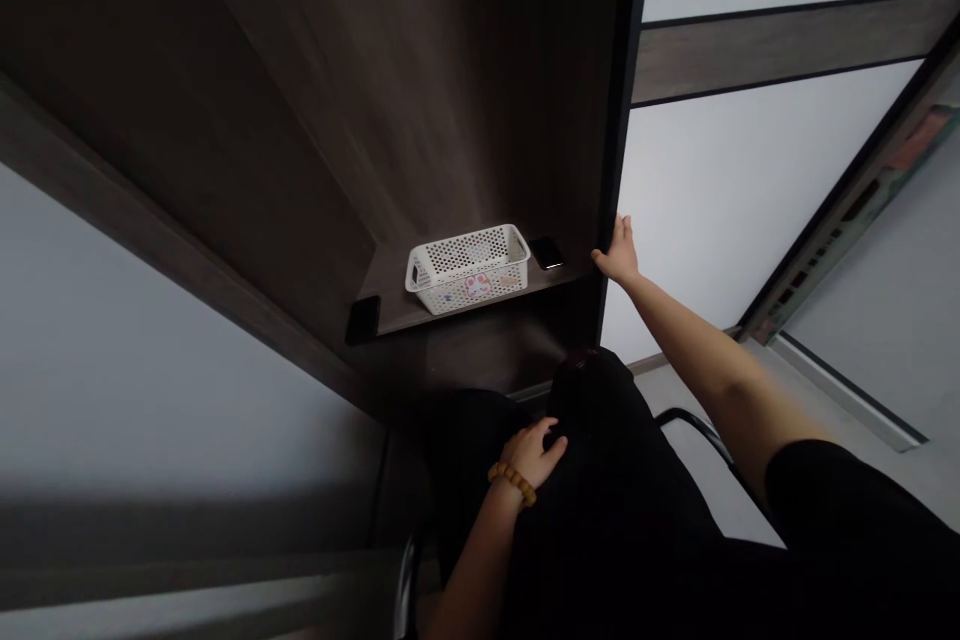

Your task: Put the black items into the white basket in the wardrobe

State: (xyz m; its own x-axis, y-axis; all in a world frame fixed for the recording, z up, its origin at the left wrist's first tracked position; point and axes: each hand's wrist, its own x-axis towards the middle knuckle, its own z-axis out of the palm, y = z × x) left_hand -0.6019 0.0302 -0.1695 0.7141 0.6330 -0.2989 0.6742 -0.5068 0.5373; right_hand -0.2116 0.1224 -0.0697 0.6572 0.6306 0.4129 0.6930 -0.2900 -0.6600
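Observation:
With its fingers stretched out, my right hand (618,253) lies against the dark-edged white sliding door (690,190) of a wardrobe. Its thumb points left across the door's black edge. My left hand (529,455), with a yellow-brown beaded bracelet (513,484) on the wrist, rests on my black-clothed thigh, fingers apart and holding nothing. Inside the wardrobe a white perforated plastic basket (471,268) stands on a brown wooden shelf (397,318). A pink rabbit picture decorates its front. No contents are visible in it. A smartphone (547,253) lies on the shelf just right of the basket.
A dark flat patch (363,320) is at the shelf's left end; I cannot tell what it is. The wardrobe's left side panel (187,220) rises beside a pale surface. Black curved chair parts (694,420) show near my legs. A pale door (877,320) is at far right.

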